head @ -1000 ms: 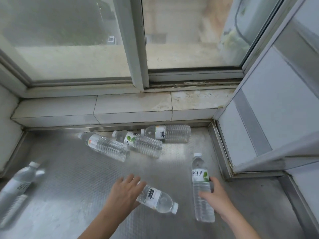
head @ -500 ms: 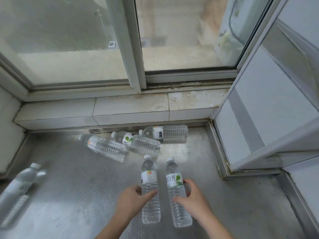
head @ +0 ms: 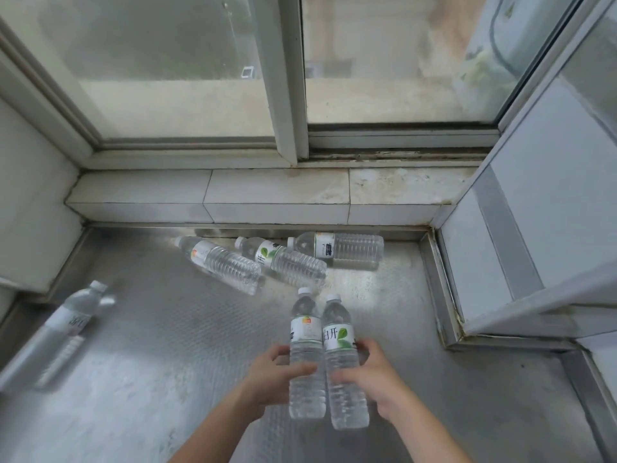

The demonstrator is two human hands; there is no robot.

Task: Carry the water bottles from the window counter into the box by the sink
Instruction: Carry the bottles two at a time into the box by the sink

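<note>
Since half a second ago, both bottles have been drawn together, touching, over the surface (head: 150,362). The left hand (head: 272,375) is closed on one bottle (head: 305,359), the right hand (head: 374,372) on the other (head: 342,365). Firm mid-body grips should be kept for carrying.

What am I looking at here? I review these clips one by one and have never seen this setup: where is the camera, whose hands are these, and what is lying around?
No machine here: a person wears a camera on the head, looking down at their own bare hands. The left hand grips one water bottle and the right hand grips another, pressed side by side. Below is a metal counter under a window. Three more bottles lie on their sides near the tiled sill, and one bottle lies at the far left. The box and sink are out of view.
</note>
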